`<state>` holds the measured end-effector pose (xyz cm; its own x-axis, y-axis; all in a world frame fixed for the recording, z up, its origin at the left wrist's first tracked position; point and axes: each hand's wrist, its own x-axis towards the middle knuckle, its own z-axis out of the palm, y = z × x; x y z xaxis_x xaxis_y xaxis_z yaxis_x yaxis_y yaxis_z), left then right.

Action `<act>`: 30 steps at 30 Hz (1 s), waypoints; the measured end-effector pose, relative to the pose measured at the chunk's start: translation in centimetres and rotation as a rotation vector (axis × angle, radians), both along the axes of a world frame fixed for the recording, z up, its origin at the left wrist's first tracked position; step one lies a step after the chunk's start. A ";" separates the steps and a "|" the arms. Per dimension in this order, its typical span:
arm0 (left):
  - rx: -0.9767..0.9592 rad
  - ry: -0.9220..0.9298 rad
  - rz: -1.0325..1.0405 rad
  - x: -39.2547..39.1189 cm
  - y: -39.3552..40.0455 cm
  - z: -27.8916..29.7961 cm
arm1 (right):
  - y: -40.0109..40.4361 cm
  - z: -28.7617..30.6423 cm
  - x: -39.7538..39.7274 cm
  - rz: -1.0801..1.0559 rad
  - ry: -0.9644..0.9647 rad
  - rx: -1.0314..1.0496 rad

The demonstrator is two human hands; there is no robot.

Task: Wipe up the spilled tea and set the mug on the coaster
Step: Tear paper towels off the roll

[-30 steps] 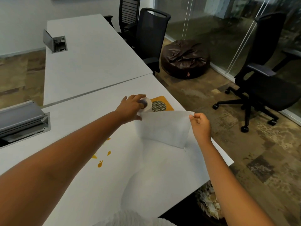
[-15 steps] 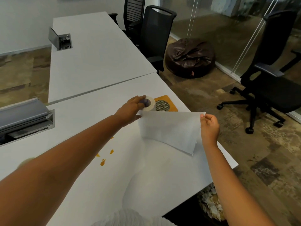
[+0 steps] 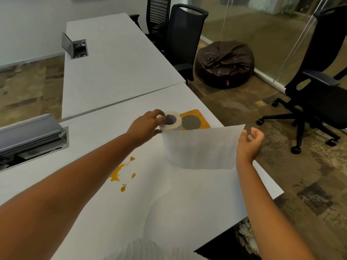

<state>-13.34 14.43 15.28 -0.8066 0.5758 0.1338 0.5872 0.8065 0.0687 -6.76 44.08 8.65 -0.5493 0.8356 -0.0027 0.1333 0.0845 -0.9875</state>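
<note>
A white paper towel roll [image 3: 171, 121] stands upright on the white table [image 3: 116, 76], and my left hand [image 3: 145, 124] grips its top. A long sheet [image 3: 201, 147] is unrolled to the right; my right hand [image 3: 248, 142] pinches its free edge past the table's right side. Orange tea spill [image 3: 120, 171] lies in several blotches on the table under my left forearm. The orange coaster [image 3: 193, 121] with a mesh circle sits just behind the roll. No mug is in view.
Two cable boxes are set in the tabletops, one at left [image 3: 32, 136] and one far back [image 3: 76, 46]. Black office chairs [image 3: 319, 87] and a brown beanbag [image 3: 224, 62] stand on the floor to the right. A bin with crumpled paper [image 3: 246, 239] sits below the table's corner.
My right hand has pulled the sheet further right, so more towel is unrolled. My left hand stays on the roll. More of the tea spill shows beside my left forearm.
</note>
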 end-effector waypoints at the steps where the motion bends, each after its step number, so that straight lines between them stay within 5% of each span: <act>1: -0.004 -0.002 -0.002 0.0 0.0 0.0 | -0.6 0.3 -0.1 -0.001 0.002 0.110; 6: -0.038 -0.036 -0.003 -0.4 0.3 0.1 | -4.4 3.0 -0.6 0.356 0.150 0.473; 12: 0.027 -0.141 0.073 -0.2 1.6 -0.2 | -7.9 3.8 -0.6 0.858 0.030 0.730; 22: 0.082 -0.083 0.196 0.6 2.4 -1.1 | -6.6 1.5 -0.4 0.888 -0.198 0.836; 26: 0.094 -0.062 0.198 0.7 2.4 -1.3 | -5.2 1.0 -0.9 0.916 -0.433 0.956; 30: 0.119 -0.049 0.212 0.6 2.4 -1.5 | -3.9 0.6 -1.5 0.879 -0.517 0.881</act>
<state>-12.78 16.82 13.78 -0.9149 0.3757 0.1480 0.3994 0.8958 0.1949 -8.24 40.23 9.27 -0.9990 0.0407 -0.0190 0.0449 0.9092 -0.4140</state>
